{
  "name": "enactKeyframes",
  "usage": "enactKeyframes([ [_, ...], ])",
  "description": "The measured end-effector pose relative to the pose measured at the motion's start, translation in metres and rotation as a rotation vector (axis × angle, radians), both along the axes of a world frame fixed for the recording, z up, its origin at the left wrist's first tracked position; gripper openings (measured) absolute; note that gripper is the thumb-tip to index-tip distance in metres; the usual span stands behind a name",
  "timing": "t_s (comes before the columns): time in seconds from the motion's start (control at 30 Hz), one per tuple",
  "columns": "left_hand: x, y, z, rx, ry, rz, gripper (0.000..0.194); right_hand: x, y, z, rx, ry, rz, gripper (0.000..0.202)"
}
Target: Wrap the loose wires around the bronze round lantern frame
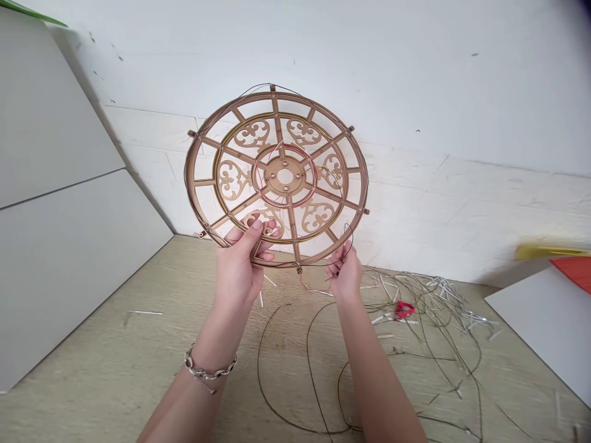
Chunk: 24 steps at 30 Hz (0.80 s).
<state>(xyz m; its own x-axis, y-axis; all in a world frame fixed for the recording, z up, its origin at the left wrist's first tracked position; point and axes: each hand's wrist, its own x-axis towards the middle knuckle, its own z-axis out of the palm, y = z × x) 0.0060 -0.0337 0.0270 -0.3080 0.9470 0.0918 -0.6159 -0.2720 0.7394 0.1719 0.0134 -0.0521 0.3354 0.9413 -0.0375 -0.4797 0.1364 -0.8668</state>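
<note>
A round brown openwork frame (285, 200) with spokes, scroll ornaments and small lugs on its rim is held up, tilted, before the white wall. My left hand (244, 252) grips its lower left part, thumb in front and fingers behind. At the lower right rim my right hand (345, 267) is closed on a thin dark wire (352, 231), which loops up above the fingers. Red wire (263, 195) circles the hub. Yellowish wire follows the middle ring, and dark wire runs along the outer rim.
Loose dark wires (478, 357) and white strips (446, 289) lie tangled on the table (138, 363) at right, with a small red piece (404, 309) among them. White panels (69, 264) stand at left. Another white panel (545, 326), red and yellow pieces are at the right edge.
</note>
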Motion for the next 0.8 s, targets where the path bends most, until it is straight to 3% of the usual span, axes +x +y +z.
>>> enactKeyframes([
  [0.2,0.0,-0.001,0.0,-0.009,0.021,0.009,0.019,0.003,0.006,-0.009,-0.068,-0.077,0.091,0.039],
  [0.5,0.0,-0.003,0.001,-0.01,0.024,0.024,0.02,0.012,0.011,-0.016,-0.158,-0.274,0.123,0.037],
  [0.8,-0.001,-0.003,0.002,-0.014,0.028,0.017,0.019,0.036,0.012,-0.016,-0.241,-0.702,0.015,0.037],
])
